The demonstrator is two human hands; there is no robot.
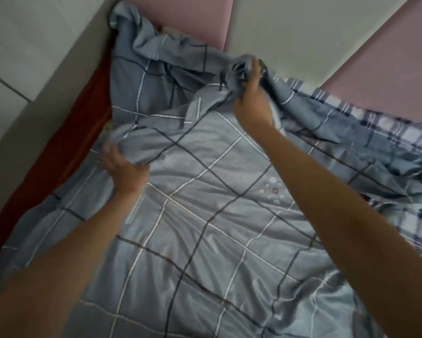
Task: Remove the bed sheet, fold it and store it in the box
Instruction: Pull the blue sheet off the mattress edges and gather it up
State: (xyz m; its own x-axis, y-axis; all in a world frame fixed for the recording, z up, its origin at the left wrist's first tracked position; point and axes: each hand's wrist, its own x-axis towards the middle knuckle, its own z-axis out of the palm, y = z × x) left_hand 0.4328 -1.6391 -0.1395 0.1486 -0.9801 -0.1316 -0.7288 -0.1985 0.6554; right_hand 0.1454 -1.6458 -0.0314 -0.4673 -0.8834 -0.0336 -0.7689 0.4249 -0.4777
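Head view looks down on the sheet (205, 228), a grey-blue cloth with a faint sheen, crossed by a wide grid of thin dark and white lines. It covers most of the bed, lying fairly flat with soft creases near the person. At its far end it is pulled loose and heaped into rumpled folds.

Beyond the sheet's far end stand padded panels (188, 18), smooth and flat, pink ones alternating with off-white ones. Along the sheet's left edge runs a strip of dark red mattress (66, 152), bare where the sheet has come away. Left of that is a plain white wall (34, 45).

At the sheet's far right corner lies a plaid cloth (387, 125), white with dense blue and navy checks, partly under the sheet.

Both forearms are bare. The right hand (251, 101) is raised over the sheet's far end, its fingers closed round a twisted bunch of the sheet. The left hand (122, 167), at the sheet's left edge, curls its fingers into a raised fold and grips it.

Right of the sheet's middle is a small cluster of round dots (273, 189).
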